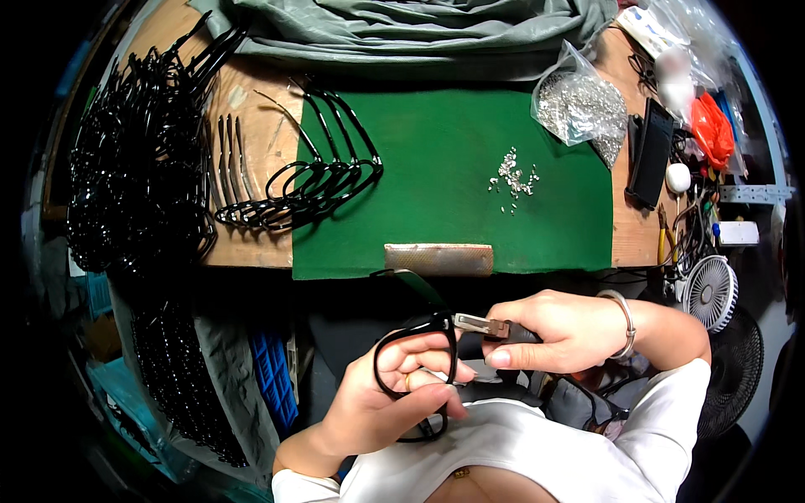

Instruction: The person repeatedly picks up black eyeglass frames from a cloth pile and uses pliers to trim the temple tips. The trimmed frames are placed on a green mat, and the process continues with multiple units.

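My left hand (360, 407) is closed around a black eyeglass frame (439, 322), its fingers showing through one lens opening. One temple points up toward the table edge. In my right hand (558, 331) is a pair of pliers (478, 324), its metal jaws at the upper corner of the frame, near the temple joint. Whether the jaws grip a part there is too small to tell. Both hands are in front of the table, close to my body. Small silvery pieces (513, 180) lie scattered on the green mat (419, 168) beyond them.
Several black eyeglass frames (323, 180) stand nested left of the mat, beside a large heap of them (134, 168). A clear bag of silvery pieces (579, 101) lies back right. A metal-faced block (438, 260) sits at the front edge. A phone (652, 155) and small fan (710, 293) are right.
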Available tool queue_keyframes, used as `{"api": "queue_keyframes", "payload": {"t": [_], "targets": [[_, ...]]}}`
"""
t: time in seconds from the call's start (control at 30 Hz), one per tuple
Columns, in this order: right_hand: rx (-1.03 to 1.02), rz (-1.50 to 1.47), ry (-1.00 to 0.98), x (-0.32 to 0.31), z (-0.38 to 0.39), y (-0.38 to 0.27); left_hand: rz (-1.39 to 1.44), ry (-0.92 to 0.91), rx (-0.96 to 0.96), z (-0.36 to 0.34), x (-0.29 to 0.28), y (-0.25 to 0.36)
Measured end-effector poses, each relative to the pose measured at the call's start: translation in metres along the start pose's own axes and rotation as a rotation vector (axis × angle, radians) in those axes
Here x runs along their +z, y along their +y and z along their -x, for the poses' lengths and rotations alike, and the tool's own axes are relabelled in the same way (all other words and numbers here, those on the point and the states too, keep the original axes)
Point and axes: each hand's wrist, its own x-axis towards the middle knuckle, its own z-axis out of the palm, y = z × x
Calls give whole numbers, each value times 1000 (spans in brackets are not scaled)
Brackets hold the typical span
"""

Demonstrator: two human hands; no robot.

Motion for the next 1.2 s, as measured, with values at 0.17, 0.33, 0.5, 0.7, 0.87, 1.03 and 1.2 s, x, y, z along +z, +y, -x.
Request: {"api": "queue_keyframes", "payload": {"t": [0.17,0.33,0.5,0.7,0.87,1.03,1.2], "targets": [[-91,16,25,1,-1,3,125,-90,-6,1,-2,2],[-103,95,25,-2,-1,-1,-41,-9,-23,2,4,-1],[-59,198,41,-5,-2,-5,-157,52,-46,2,6,-1],[24,419,233,5,-8,-2,-99,95,-44,-3,7,-6],[16,358,185,0,-7,1,-65,125,-60,-5,6,-7],[6,375,140,-30,-7,7,-38,46,-47,-7,-1,-2],[-168,400,669,-18,-36,57,-13,64,-100,-7,2,10]]}}
